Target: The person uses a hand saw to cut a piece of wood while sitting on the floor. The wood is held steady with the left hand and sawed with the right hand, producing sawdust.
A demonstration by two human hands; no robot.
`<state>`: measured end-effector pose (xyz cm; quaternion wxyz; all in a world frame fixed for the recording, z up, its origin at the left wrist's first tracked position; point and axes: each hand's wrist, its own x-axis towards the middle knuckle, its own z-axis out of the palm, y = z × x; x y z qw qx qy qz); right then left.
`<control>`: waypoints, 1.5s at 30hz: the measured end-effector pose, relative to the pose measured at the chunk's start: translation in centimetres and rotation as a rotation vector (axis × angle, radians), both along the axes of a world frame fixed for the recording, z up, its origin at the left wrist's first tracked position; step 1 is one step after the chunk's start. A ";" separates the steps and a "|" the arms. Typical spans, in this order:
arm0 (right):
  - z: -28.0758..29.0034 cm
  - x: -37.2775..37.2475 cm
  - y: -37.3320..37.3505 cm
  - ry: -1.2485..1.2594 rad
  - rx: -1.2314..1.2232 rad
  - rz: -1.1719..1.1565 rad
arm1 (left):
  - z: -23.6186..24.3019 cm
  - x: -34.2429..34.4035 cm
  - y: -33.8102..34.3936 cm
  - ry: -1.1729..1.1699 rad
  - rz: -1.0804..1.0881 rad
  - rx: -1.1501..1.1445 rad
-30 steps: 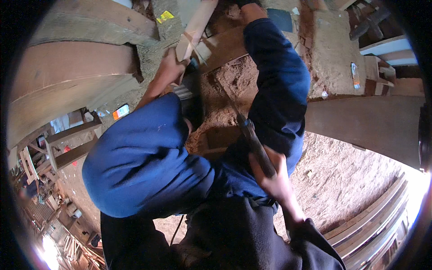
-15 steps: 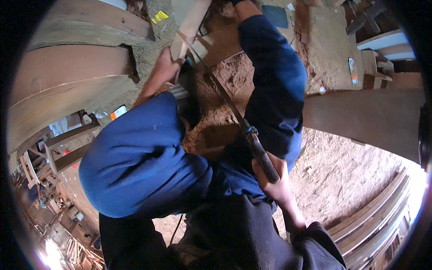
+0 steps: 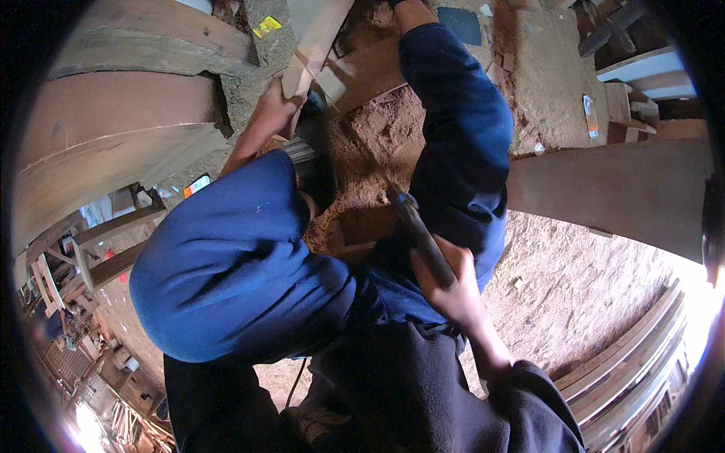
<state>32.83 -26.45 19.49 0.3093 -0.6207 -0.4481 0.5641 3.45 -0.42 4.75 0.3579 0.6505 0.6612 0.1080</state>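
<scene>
My right hand [image 3: 458, 291] is wrapped round the dark, round handle of a handsaw [image 3: 424, 241], in front of my lap. The saw's thin blade is smeared by motion and reaches up and left, its far end crossing a pale wooden beam [image 3: 316, 53]. My left hand [image 3: 276, 110] grips the near end of that beam, left of where the blade crosses it. Some of the left fingers are hidden behind the wood. Both of my knees, in blue trousers, are spread on either side of the saw.
Reddish sawdust [image 3: 381, 136] lies heaped between my legs. Large boards [image 3: 113, 121] stand on the left, and a wide brown plank [image 3: 604, 192] on the right. Stacked timber [image 3: 627, 370] lies at lower right. A yellow wrapper [image 3: 266, 27] is on the ground.
My right hand has moved the saw forward and a little left, away from my body, and its blade has become blurred. My left hand stays on the beam.
</scene>
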 end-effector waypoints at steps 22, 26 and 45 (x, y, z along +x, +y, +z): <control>-0.1 1.3 -0.5 -0.006 -0.126 -0.019 | -1.1 0.2 -0.8 -0.011 -0.028 0.162; -1.9 -0.6 0.9 -0.005 0.061 -0.014 | -0.4 1.6 -0.5 0.001 -0.007 0.096; -2.2 -0.8 1.2 -0.017 0.102 0.001 | -1.9 0.0 -0.6 -0.041 -0.030 0.086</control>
